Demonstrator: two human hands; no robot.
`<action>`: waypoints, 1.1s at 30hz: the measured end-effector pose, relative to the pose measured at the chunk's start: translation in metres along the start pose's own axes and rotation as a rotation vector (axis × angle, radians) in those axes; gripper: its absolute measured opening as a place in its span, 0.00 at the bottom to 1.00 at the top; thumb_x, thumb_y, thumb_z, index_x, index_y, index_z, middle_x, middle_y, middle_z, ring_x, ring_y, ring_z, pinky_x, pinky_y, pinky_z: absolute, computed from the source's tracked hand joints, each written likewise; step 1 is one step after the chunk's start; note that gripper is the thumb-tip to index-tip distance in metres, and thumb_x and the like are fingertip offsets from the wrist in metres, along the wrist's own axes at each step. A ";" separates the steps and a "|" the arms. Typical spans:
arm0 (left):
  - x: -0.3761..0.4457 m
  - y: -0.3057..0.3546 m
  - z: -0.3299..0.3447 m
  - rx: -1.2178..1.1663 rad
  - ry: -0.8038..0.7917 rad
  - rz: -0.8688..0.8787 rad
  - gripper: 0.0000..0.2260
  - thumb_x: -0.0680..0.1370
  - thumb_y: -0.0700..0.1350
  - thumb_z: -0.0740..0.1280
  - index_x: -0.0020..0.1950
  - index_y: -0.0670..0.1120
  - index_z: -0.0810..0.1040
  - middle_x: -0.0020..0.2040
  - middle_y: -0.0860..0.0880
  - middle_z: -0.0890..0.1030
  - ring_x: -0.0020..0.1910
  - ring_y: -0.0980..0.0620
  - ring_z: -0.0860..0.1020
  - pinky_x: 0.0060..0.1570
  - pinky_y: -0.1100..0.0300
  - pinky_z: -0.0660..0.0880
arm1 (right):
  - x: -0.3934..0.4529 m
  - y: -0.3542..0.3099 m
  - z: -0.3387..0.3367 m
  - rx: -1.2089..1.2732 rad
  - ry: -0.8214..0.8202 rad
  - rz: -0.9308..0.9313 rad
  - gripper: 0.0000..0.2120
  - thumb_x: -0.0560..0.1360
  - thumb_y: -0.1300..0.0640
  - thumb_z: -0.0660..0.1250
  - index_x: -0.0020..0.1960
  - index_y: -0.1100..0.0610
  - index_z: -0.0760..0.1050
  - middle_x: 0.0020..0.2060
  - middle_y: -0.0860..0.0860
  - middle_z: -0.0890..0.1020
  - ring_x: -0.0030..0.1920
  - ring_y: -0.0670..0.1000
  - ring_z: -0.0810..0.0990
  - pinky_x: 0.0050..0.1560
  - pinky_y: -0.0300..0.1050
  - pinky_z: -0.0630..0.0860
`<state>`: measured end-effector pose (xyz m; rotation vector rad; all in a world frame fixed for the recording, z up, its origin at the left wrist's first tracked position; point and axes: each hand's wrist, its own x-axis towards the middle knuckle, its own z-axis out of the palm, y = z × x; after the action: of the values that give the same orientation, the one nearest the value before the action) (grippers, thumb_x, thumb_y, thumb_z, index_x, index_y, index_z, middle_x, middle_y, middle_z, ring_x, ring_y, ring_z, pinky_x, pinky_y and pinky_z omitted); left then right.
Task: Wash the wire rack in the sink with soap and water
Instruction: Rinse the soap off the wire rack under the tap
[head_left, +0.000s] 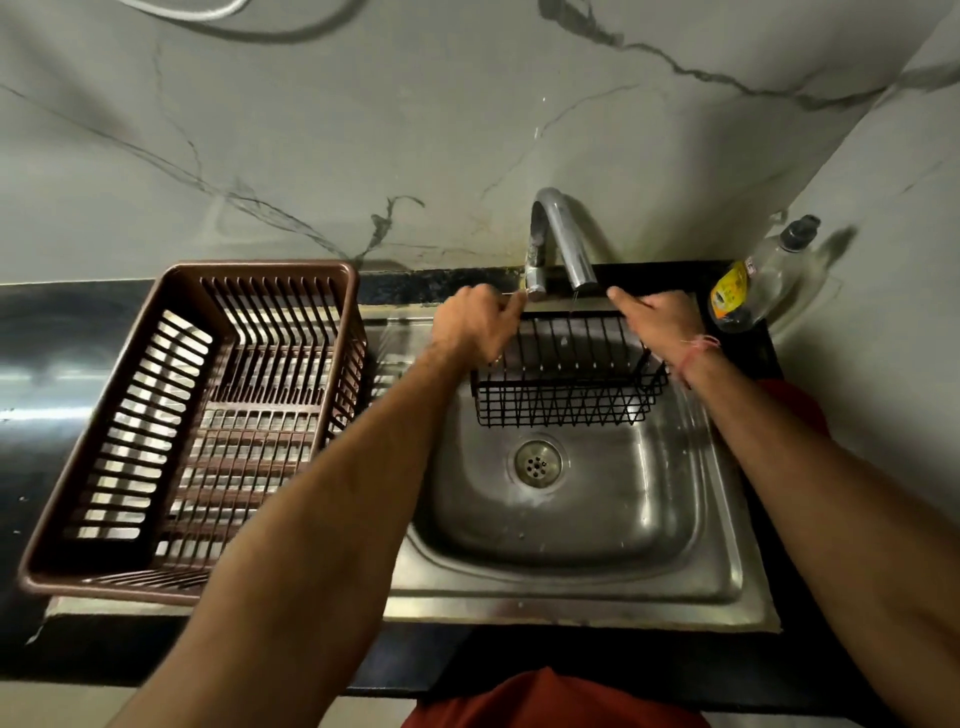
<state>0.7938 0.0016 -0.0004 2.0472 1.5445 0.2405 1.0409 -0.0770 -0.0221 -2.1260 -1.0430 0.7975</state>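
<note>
Wire rack (569, 382) sits in the sink (571, 519) under the faucet (563, 239). Left hand (475, 325) clenches its handle, starting a thin trickle; right hand (657, 319) grasps the rack's rim. Wetting begins; the soap bottle (756, 280) likely comes next.

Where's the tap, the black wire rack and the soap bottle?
tap (563, 234), head view, on the curved metal spout.
black wire rack (563, 402), head view, on its front wire wall.
soap bottle (763, 278), head view, on the clear body above the yellow label.

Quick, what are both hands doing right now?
Left hand: closed on the tap handle.
Right hand: closed on the wire rack, index finger extended.
</note>
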 end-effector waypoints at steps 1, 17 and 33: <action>0.002 -0.007 -0.005 -0.066 0.031 -0.049 0.29 0.87 0.64 0.57 0.40 0.43 0.82 0.35 0.48 0.85 0.32 0.49 0.84 0.38 0.54 0.83 | 0.004 0.011 0.000 0.061 0.020 0.022 0.31 0.75 0.34 0.70 0.35 0.63 0.80 0.25 0.47 0.78 0.28 0.48 0.75 0.37 0.42 0.72; -0.003 0.071 0.015 -0.052 -0.064 0.066 0.26 0.84 0.64 0.56 0.54 0.44 0.83 0.45 0.44 0.86 0.41 0.42 0.85 0.45 0.46 0.85 | -0.011 -0.006 0.033 0.674 -0.168 0.359 0.25 0.63 0.32 0.74 0.45 0.53 0.85 0.38 0.54 0.81 0.42 0.59 0.77 0.45 0.53 0.74; 0.008 0.086 0.028 -0.456 -0.025 -0.272 0.14 0.84 0.53 0.67 0.43 0.47 0.79 0.43 0.48 0.84 0.43 0.46 0.85 0.48 0.49 0.86 | -0.025 -0.057 0.008 -0.189 -0.140 -0.219 0.20 0.84 0.50 0.60 0.40 0.59 0.80 0.35 0.52 0.83 0.36 0.54 0.80 0.33 0.45 0.68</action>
<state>0.8802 -0.0157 0.0203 1.4695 1.5614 0.4167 0.9970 -0.0679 0.0219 -2.0853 -1.4476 0.7751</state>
